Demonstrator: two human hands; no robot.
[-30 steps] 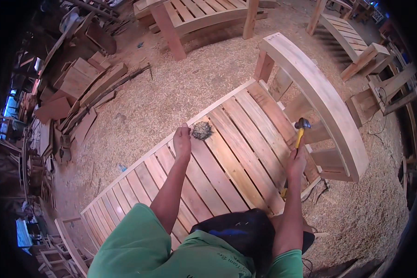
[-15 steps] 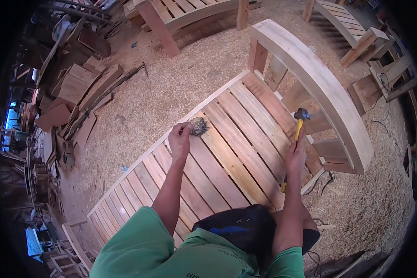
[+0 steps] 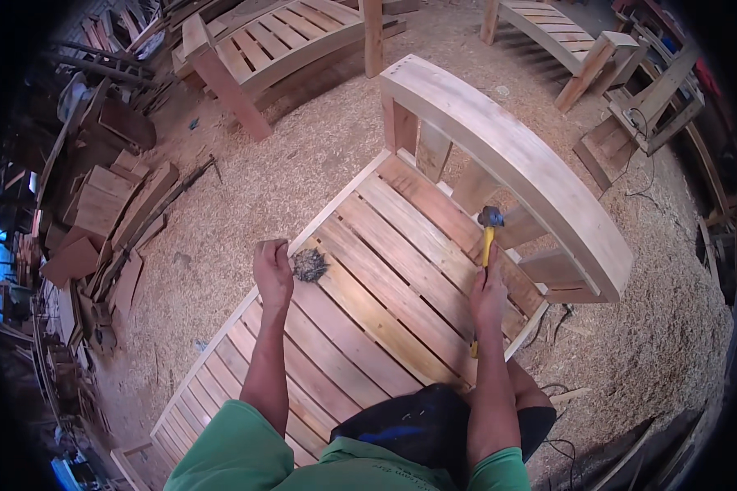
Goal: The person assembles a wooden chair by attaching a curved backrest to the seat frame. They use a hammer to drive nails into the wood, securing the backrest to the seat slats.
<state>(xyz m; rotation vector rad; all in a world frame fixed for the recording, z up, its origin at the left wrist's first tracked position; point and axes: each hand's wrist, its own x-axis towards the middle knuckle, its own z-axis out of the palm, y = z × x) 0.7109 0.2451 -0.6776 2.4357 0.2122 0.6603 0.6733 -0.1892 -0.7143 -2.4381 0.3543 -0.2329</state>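
Note:
A slatted wooden bed frame (image 3: 348, 299) stretches below me from lower left to upper right. On its slats, by the left side rail, lies a dark, spiky heap that looks like nails (image 3: 309, 265). My left hand (image 3: 273, 272) is just beside the heap, over the rail, thumb and fingers closed together; anything between them is too small to make out. My right hand (image 3: 488, 296) is wrapped round the yellow handle of a hammer (image 3: 490, 231), its dark head up near the curved headboard (image 3: 516, 155).
Two more slatted wooden frames stand beyond, one at the back left (image 3: 282, 41) and one at the back right (image 3: 553, 33). Wood offcuts (image 3: 102, 196) are piled at the left. Shavings (image 3: 221, 204) cover the floor, and a dark cable (image 3: 558, 323) lies near the headboard's foot.
The whole view has shifted, so the bed frame sits lower and further left. My left hand has moved slightly off the heap toward the rail. The hammer stays in my right hand.

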